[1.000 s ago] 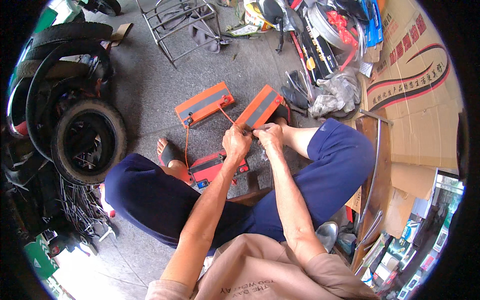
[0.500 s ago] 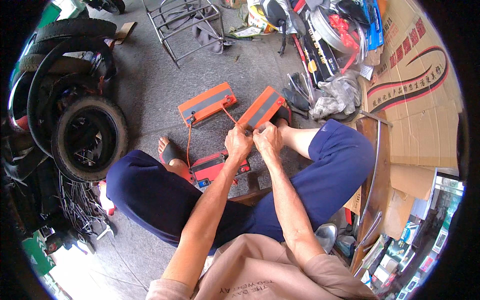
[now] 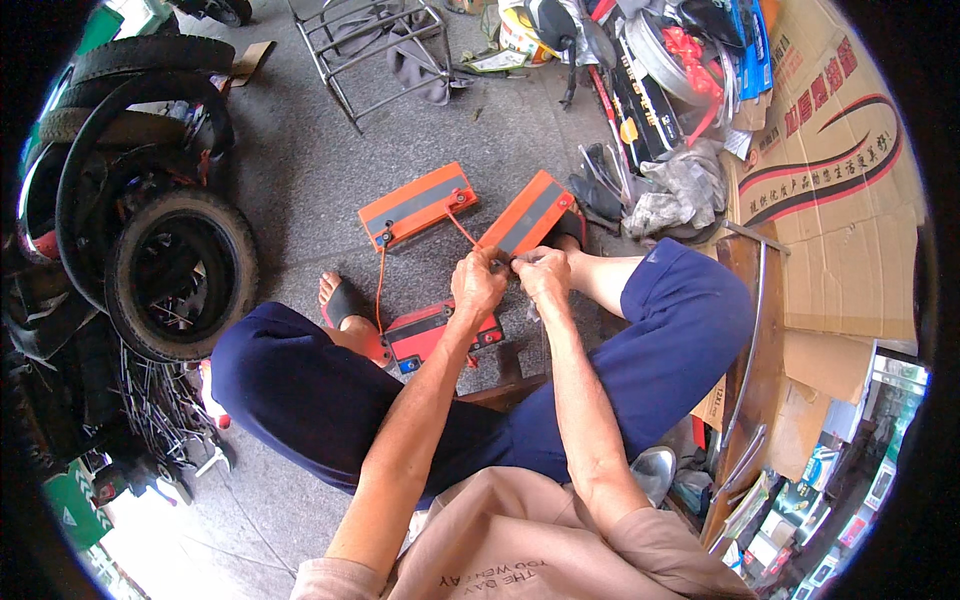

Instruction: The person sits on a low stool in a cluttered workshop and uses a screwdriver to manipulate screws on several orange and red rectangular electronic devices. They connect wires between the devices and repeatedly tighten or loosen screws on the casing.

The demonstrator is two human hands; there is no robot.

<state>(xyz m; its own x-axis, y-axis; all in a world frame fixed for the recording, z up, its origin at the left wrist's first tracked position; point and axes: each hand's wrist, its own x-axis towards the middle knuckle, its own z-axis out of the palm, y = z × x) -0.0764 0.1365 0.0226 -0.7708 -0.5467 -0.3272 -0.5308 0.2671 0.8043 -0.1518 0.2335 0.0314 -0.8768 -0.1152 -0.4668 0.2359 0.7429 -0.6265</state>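
Observation:
My left hand [image 3: 478, 284] and my right hand [image 3: 544, 276] are closed side by side at the near end of an orange battery [image 3: 528, 214] with a grey band. The fingers of both are pinched; whatever small piece they hold is hidden. A second orange battery [image 3: 418, 205] lies to its left. From there, one orange cable [image 3: 461, 229] runs toward my left hand, and another cable [image 3: 381, 290] drops to a red-and-black battery [image 3: 422, 343]. That battery sits near my left foot, partly behind my left forearm.
Old tires [image 3: 180, 275] are piled at left above a heap of thin metal rods [image 3: 165, 420]. A metal rack [image 3: 375, 50] stands on the floor ahead. Far right are a grey rag [image 3: 680, 190] and a large cardboard sheet [image 3: 830, 240]. A wooden bench edge [image 3: 745, 400] runs beside my right knee.
My right hand has shifted slightly right, leaving a wider gap between the two hands. The left hand stays at the battery's near end. The batteries lie as before.

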